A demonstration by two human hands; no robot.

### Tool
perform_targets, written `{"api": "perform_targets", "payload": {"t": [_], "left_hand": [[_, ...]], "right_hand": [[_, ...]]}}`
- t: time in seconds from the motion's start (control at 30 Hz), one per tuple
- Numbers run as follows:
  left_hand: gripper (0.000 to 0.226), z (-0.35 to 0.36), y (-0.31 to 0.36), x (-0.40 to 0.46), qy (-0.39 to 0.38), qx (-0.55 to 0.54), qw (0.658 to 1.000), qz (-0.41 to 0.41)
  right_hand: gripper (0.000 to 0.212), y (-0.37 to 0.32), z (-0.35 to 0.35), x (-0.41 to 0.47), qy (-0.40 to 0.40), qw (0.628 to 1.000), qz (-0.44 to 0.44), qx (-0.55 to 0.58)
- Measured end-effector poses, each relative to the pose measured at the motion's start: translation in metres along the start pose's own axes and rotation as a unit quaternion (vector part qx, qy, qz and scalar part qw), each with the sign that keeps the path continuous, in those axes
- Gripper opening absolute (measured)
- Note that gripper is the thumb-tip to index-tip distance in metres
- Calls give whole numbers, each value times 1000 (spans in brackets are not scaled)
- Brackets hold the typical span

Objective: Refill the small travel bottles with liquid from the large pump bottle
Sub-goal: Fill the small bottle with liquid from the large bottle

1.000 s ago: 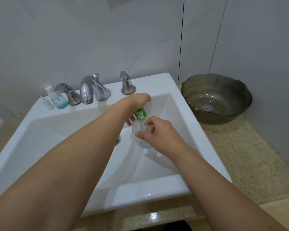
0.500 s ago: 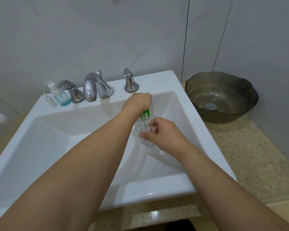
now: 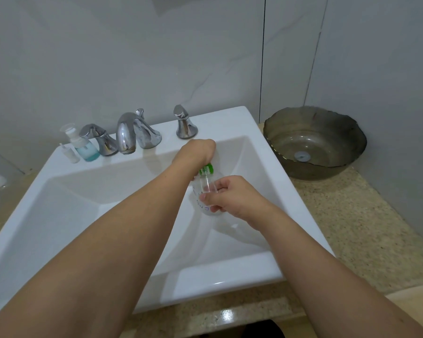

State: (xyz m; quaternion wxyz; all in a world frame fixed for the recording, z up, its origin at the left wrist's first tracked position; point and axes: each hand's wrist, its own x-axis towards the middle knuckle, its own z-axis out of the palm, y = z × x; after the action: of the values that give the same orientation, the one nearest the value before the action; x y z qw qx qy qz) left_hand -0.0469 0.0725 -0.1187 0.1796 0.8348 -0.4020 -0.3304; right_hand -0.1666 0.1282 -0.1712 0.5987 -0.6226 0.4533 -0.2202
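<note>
Over the white sink [image 3: 230, 272] basin, toward its right wall, the right hand [image 3: 232, 198] grips the clear bottle [image 3: 205, 191], long axis near upright. Directly above, the left hand [image 3: 197, 154] curls round its green cap [image 3: 206, 169], nearer for twisting.

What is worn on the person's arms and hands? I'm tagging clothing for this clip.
Nothing that shows. Both forearms are bare along all of their visible length, with no sleeve edge in frame. The left hand and the right hand wear no gloves, and no watch, bracelet or ring can be seen on the visible sides.
</note>
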Motion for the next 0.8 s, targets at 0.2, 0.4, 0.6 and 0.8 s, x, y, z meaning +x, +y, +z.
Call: {"api": "perform_targets", "payload": {"t": [0.2,0.4,0.6,0.8], "left_hand": [[47,-8,9,-3,-38,78,996,-10],[62,-22,15,2,-137,77,987,-40],[59,-6,9,4,-126,35,990,-46],[55,8,7,10,-89,-21,995,-41]], "right_hand": [[36,-1,1,-3,6,999,-8,34],[33,-6,-1,-4,16,999,-22,36],[25,-4,0,-3,27,999,-21,2],[22,-2,1,0,37,998,-23,-53]]}}
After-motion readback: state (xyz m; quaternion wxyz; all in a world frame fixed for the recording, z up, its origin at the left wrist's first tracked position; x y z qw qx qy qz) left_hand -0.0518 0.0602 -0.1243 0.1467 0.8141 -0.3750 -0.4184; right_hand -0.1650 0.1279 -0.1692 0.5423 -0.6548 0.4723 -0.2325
